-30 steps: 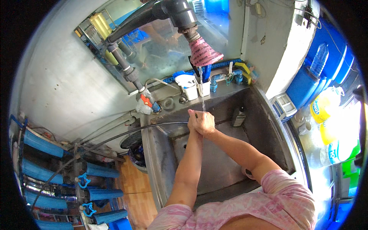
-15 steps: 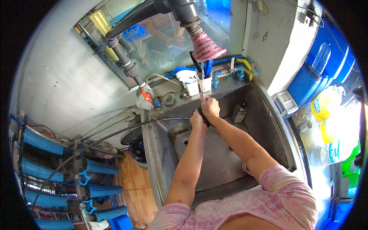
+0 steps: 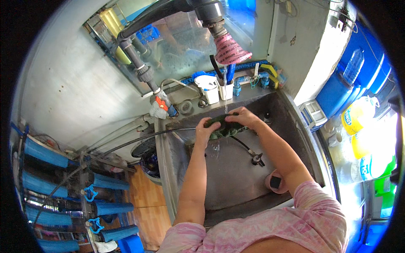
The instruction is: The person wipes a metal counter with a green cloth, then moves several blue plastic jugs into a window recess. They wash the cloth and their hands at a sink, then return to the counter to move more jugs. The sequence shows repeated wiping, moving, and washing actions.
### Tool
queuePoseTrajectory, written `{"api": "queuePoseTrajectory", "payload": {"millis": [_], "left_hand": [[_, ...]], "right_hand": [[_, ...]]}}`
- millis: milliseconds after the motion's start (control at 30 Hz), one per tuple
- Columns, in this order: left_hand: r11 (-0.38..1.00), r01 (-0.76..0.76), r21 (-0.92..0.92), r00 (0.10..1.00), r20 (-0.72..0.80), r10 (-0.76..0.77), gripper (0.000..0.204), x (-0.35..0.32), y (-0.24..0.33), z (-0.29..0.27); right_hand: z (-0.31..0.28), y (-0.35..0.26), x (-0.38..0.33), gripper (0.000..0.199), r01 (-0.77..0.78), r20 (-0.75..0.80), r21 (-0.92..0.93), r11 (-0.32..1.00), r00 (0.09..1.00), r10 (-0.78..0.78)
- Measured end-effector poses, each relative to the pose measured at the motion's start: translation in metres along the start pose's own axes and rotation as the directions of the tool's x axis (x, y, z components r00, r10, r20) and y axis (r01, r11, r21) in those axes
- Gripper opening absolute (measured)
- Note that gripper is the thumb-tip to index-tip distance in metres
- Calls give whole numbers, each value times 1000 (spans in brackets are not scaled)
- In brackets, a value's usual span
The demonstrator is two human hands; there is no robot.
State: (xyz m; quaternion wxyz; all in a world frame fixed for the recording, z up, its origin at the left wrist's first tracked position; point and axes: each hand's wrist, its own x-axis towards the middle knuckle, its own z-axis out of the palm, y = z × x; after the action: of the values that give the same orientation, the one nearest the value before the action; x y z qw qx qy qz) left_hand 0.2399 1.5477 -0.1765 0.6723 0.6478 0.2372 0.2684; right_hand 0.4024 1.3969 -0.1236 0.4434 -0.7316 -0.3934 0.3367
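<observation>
Head view: left hand [image 3: 205, 126] and right hand [image 3: 241, 117] both clamped on a dark green cloth [image 3: 222, 127], held over the steel sink [image 3: 168, 177] beneath a thin water stream [image 3: 225, 90] from the pink nozzle [image 3: 230, 49]. Likely slip: wet cloth dropping into the basin near the drain plug [image 3: 257, 159]. Possible splashing over the rim onto the wooden floor [image 3: 141, 198], caused by hard wringing.
</observation>
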Motion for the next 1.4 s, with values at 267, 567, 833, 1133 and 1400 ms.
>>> {"api": "queuePoseTrajectory", "payload": {"millis": [267,567,833,1133,1400], "left_hand": [[781,238,-577,971,164,-175,31,-4,-19,7],[398,400,-826,872,209,-442,37,19,-41,68],[501,297,-813,936,145,-320,26,14,-39,56],[906,389,-165,888,-195,-417,22,-34,-58,-9],[991,-25,131,978,207,-2,81,-11,3,13]], "right_hand": [[5,-10,-5,44,157,-231,835,528,970,77],[90,-50,-7,54,-46,-729,-85,995,684,-31],[96,-45,-5,59,-90,-601,-129,987,799,-6],[7,-19,32,78,-370,-600,-380,848,796,78],[-8,-71,17,38,146,323,-15,989,937,-134]]}}
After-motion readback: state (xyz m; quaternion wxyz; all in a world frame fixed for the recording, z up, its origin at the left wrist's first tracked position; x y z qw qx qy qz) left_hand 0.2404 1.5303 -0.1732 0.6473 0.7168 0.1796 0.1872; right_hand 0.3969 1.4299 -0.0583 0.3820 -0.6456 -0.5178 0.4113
